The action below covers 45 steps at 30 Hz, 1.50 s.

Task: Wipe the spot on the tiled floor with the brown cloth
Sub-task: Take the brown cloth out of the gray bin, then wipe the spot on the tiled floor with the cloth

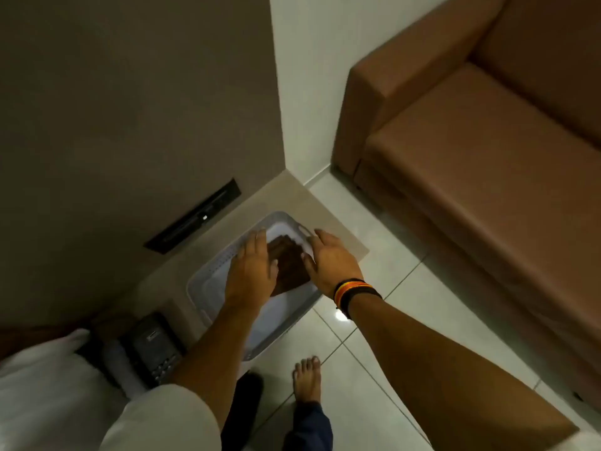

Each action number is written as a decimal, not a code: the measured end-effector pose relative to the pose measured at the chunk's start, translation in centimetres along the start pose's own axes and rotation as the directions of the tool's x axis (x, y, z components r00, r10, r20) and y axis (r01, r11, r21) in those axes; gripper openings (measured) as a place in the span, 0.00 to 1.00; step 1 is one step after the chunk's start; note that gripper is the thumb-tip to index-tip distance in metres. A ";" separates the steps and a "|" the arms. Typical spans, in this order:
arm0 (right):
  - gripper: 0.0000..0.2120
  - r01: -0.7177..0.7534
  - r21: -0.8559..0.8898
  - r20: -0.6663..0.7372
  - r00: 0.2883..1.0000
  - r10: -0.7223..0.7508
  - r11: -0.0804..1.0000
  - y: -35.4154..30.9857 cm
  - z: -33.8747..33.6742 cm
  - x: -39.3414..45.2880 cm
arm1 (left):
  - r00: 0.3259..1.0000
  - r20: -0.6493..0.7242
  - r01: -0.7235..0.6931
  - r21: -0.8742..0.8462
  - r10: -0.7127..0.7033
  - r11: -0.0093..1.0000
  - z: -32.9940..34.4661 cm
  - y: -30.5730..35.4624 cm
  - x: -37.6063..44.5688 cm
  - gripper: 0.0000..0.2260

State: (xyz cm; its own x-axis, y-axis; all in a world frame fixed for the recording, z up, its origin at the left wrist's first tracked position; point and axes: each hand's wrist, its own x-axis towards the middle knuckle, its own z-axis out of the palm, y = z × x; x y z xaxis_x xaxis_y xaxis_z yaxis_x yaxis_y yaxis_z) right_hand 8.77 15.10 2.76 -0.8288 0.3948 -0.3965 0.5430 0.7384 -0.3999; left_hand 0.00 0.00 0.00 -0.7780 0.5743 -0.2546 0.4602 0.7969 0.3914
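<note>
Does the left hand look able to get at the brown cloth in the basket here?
Probably yes: the left hand already hovers over the open grey basket, fingers beside the brown cloth, with nothing covering it.

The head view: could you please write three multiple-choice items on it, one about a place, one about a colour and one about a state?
1. Where is the brown cloth?
A. On the sofa
B. In the grey plastic basket
C. On the tiled floor

2. What colour is the sofa?
A. Brown
B. Blue
C. White

3. How are the hands?
A. Both closed on the cloth
B. Both flat on the floor
C. Both open over the basket

Key: 1 B, the cloth lies inside the grey plastic basket. 2 A, its cushions look brown. 3 C, the left hand and right hand show spread fingers at the basket's rim.
</note>
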 end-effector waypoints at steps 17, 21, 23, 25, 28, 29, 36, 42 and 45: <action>0.18 -0.466 0.289 0.174 0.884 0.433 0.836 -0.2 14.8 10.2 | 0.604 0.238 0.732 -0.544 -0.761 0.410 12.6 -6.9 5.6 0.16; 0.15 -0.542 0.603 0.274 0.830 0.486 0.586 -0.6 13.6 8.8 | 0.714 0.137 0.547 -0.721 -0.686 0.425 10.6 -5.9 4.1 0.08; 0.13 -0.507 0.705 0.272 0.839 0.471 0.496 -0.5 12.1 7.1 | 0.760 0.142 0.471 -0.793 -0.634 0.386 9.4 -5.0 2.8 0.07; 0.07 -0.458 0.785 0.260 0.855 0.449 0.418 0.4 10.3 4.5 | 0.756 0.224 0.476 -0.833 -0.614 0.282 8.6 -4.1 2.0 0.10; 0.09 -0.378 0.888 0.227 0.856 0.464 0.263 3.3 8.1 -0.9 | 0.753 0.348 0.528 -0.826 -0.559 0.198 8.2 -1.0 0.2 0.14; 0.10 -0.347 0.912 0.210 0.853 0.477 0.220 4.5 7.6 -3.1 | 0.766 0.371 0.536 -0.819 -0.525 0.204 8.4 0.6 -0.7 0.12; 0.14 -0.145 0.987 0.158 0.762 0.629 -0.072 16.1 8.1 -18.6 | 0.608 0.754 0.793 -0.567 -0.248 0.223 13.6 13.2 -7.9 0.12; 0.12 -0.129 0.963 0.265 0.587 0.765 -0.235 27.4 13.5 -31.2 | 0.420 0.875 0.875 -0.319 -0.242 0.365 25.5 21.1 -16.6 0.18; 0.14 -0.158 0.936 0.352 0.445 0.823 -0.315 32.8 18.2 -35.4 | 0.378 0.901 0.861 -0.258 -0.212 0.439 32.1 23.8 -20.6 0.22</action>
State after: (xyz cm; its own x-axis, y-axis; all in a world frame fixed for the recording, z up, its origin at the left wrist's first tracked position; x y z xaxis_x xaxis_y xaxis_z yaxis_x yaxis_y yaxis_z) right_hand 58.33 15.37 -11.35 0.1254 0.5911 -0.7968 0.0860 -0.8066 -0.5849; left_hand 40.68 13.13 -13.79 -0.0065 0.2175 -0.9760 -0.5784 0.7954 0.1811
